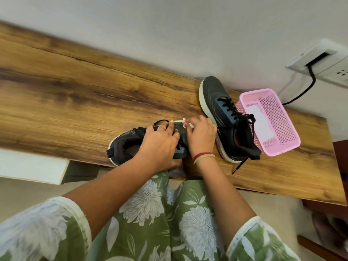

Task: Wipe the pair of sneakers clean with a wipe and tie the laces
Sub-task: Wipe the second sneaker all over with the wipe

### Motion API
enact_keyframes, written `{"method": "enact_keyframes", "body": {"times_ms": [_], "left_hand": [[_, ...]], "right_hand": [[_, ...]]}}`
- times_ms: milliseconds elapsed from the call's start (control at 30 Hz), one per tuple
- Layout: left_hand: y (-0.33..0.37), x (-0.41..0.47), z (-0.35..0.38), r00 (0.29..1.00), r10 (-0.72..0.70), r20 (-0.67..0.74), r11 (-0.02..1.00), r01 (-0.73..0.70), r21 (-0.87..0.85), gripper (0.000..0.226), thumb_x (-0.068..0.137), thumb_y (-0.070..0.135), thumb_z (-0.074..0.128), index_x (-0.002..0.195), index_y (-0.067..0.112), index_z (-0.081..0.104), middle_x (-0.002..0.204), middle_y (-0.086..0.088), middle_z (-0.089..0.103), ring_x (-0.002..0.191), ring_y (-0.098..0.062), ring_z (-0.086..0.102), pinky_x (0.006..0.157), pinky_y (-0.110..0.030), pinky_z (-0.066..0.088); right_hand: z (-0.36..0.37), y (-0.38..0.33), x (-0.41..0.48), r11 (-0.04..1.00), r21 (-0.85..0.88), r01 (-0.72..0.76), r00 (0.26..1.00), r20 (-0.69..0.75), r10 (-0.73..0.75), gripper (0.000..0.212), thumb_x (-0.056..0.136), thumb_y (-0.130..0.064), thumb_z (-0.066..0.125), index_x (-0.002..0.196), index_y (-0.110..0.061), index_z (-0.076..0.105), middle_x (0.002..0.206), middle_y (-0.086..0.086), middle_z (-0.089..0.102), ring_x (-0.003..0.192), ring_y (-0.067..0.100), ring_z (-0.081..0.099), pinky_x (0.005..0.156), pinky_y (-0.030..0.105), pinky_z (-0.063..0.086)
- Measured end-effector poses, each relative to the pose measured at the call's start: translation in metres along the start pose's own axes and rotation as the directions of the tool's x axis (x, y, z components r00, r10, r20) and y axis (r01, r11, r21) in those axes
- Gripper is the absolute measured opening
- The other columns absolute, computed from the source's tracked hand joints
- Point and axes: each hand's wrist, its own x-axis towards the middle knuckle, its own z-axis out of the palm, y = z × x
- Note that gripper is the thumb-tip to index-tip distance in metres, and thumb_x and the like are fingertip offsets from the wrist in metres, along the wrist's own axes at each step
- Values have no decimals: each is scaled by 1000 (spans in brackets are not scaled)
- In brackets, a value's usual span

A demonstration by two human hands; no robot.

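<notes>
- Green floral sleeves (pixel 47 228) in the foreground are mine, both arms reaching over a wooden table (pixel 75 87). At its near edge lies one dark sneaker (pixel 124 146), heel to my left. My left hand (pixel 160 142) curls round its middle and holds it down, while my right hand (pixel 201 136) pinches a white wipe (pixel 185 123) against the front end.
- And the other shoe?
- Second sneaker (pixel 216 95) stands further back on my right, touching or just beside a pink basket (pixel 278 153). Its laces (pixel 233 112) are untied, one end trailing toward the table edge.
- How should this wipe be done well?
- As I judge it, the left grip must be firm, because the shoe sits close to the edge and could slide off. I would wrap the wipe over a fingertip and work along the pale sole rim as well as the fabric, turning to a fresh face as it greys. Tying comes once both shoes are wiped.
- Numbers for the caption?
- One table, two sneakers, one basket with what looks like a white sheet (pixel 260 123) inside, two hands, one wipe in use. On the wall behind, one socket (pixel 320 59) with one black cable (pixel 308 87).
</notes>
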Motion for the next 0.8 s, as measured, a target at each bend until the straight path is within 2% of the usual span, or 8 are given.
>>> {"method": "enact_keyframes", "body": {"times_ms": [200,267,333,433,500,533,667,800], "left_hand": [[2,0,0,999,22,23,995,-24,98,90,83,68,45,148,11,22,158,-13,14,143,-28,19,104,-52,29],[3,1,-2,998,35,46,993,-40,112,91,83,68,44,149,10,20,158,-14,12,144,-28,17,104,-52,29],[3,2,-3,997,41,68,992,-48,116,92,84,69,43,150,10,18,159,-14,10,144,-29,16,104,-53,29],[4,1,-5,995,46,84,990,-56,127,92,84,70,41,150,10,15,159,-15,8,143,-31,17,103,-53,30],[4,0,-5,995,48,87,990,-59,127,92,85,69,41,150,10,14,159,-15,8,143,-31,17,104,-53,29],[3,0,-5,995,47,85,991,-57,124,92,85,69,41,150,11,14,159,-14,8,143,-31,17,105,-53,29],[1,-1,-3,997,44,59,993,-50,108,91,85,69,41,150,12,14,159,-14,7,144,-30,16,105,-52,28],[2,-1,-5,998,33,50,995,-37,90,91,83,70,40,150,13,17,159,-12,8,144,-28,16,104,-51,28]], "right_hand": [[-6,-2,9,981,160,106,985,119,-126,14,89,-28,59,93,-20,70,96,2,61,97,23,54,85,40,38],[-11,2,7,984,78,158,977,134,-167,14,90,-25,57,92,-15,67,95,6,60,94,27,56,81,41,43],[-20,10,1,981,-84,174,979,123,-163,17,92,-23,52,94,-12,65,96,10,59,90,32,58,75,40,42],[-36,19,-10,965,-254,69,995,94,-46,18,96,-16,45,100,-9,61,103,12,57,90,35,61,70,38,46],[-48,24,-14,960,-280,-12,997,72,33,20,95,-10,43,102,-7,61,103,14,57,92,35,62,71,38,49],[-54,25,-13,968,-250,-29,997,65,46,20,94,-10,44,102,-7,62,102,14,59,92,34,62,73,37,49],[-66,24,-6,995,51,-90,995,47,88,17,90,-16,56,101,-13,69,101,10,64,94,27,61,76,30,44],[-46,25,-4,990,79,-121,991,58,117,15,90,-18,58,97,-15,70,102,8,63,96,29,59,80,35,45]]}}
